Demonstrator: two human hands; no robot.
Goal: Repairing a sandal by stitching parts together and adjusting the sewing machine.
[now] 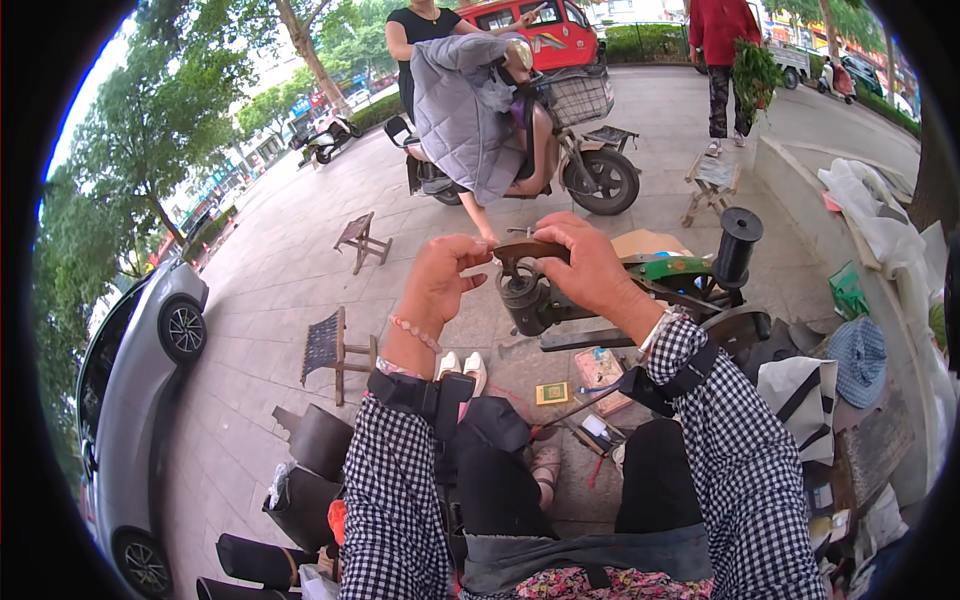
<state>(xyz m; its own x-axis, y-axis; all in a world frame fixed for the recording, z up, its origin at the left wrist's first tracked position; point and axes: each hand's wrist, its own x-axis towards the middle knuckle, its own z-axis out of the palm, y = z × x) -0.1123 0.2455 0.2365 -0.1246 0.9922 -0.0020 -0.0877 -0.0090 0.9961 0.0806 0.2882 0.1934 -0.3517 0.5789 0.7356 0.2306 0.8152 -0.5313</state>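
Observation:
A curved brown piece, perhaps leather or a shoe part, is held at the end of a cobbler's sewing machine point(525, 305). My left hand point(440, 285) pinches near its left end, with thumb and fingers brought together. On the right side my right hand point(595, 265) grips the same brown piece point(530, 250) from above, fingers bent over it. The piece sits over the machine's round arm end; how it meets the needle is too small to tell. A green section point(665, 267) and a large black thread spool point(738, 245) are farther right on the machine.
Folding stools point(338, 350) stand to the left. Beyond the machine is a parked scooter point(535, 145) with a person behind it. Between my legs and the machine lie a yellow box point(552, 393) and tools. A grey canvas bag point(798, 400) and cloths crowd the right.

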